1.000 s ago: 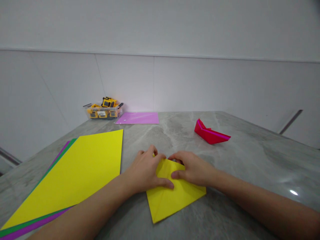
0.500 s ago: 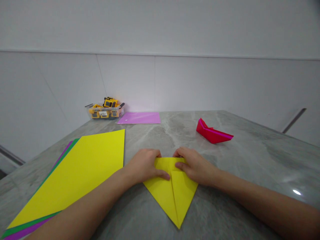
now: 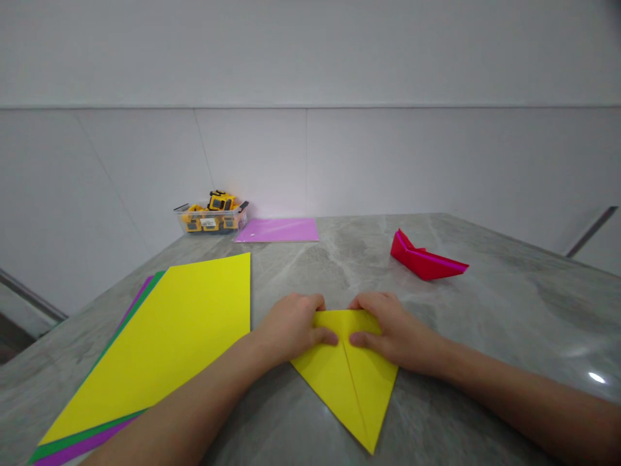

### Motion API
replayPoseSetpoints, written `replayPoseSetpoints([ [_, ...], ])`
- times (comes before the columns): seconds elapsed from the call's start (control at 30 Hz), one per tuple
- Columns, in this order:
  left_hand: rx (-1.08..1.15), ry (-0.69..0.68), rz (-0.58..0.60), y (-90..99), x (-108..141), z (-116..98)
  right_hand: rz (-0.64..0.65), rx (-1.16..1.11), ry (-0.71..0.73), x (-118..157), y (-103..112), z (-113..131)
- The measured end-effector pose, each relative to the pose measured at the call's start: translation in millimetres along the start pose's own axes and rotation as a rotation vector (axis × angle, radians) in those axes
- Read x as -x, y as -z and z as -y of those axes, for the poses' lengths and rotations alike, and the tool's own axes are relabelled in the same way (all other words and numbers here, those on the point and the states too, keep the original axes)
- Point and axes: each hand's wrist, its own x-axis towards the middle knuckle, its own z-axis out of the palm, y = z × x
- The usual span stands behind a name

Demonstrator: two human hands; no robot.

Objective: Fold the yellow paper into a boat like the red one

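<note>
A folded sheet of yellow paper [image 3: 347, 378] lies in front of me, its point toward me and a crease running down its middle. My left hand [image 3: 297, 329] grips its upper left part, thumb on top and fingers curled behind the far edge. On the upper right part, my right hand [image 3: 385, 333] holds it the same way, also thumb on top. The two thumbs are a short gap apart on either side of the crease. The fingertips behind the paper are hidden.
Left of my hands lies a stack of yellow, green and purple paper [image 3: 179, 330]. A red folded paper boat [image 3: 427, 262] sits to the right. Far back are a purple sheet [image 3: 281, 230] and a clear bin [image 3: 211, 220] of yellow toy vehicles on the grey marbled table [image 3: 509, 310].
My right thumb has come down on the paper beside the crease, and the right flap's folded top edge no longer shows. The whole view has shifted slightly.
</note>
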Motion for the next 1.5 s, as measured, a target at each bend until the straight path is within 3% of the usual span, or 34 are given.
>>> replayPoseSetpoints([
  [0.33,-0.368,-0.191,-0.041,12.9,5,-14,-0.097,0.190,0.134,3,4,17],
  [0.57,-0.243,-0.183,-0.015,3.8,6,-14,-0.027,0.203,0.160,2,1,26],
  [0.67,-0.179,-0.128,0.049,13.7,7,-11,-0.015,0.217,0.162,0,0,25],
  [0.83,-0.036,-0.014,0.274,39.2,7,6,0.000,0.220,0.206,-3,0,22],
  [1.0,0.062,-0.003,0.351,43.1,4,17,-0.007,0.235,0.224,-4,1,26],
  [1.27,0.138,0.045,0.241,33.8,22,26,0.039,0.259,0.236,-9,6,22],
  [1.5,-0.075,-0.192,0.049,27.1,32,22,0.011,0.332,0.209,-11,6,23],
])
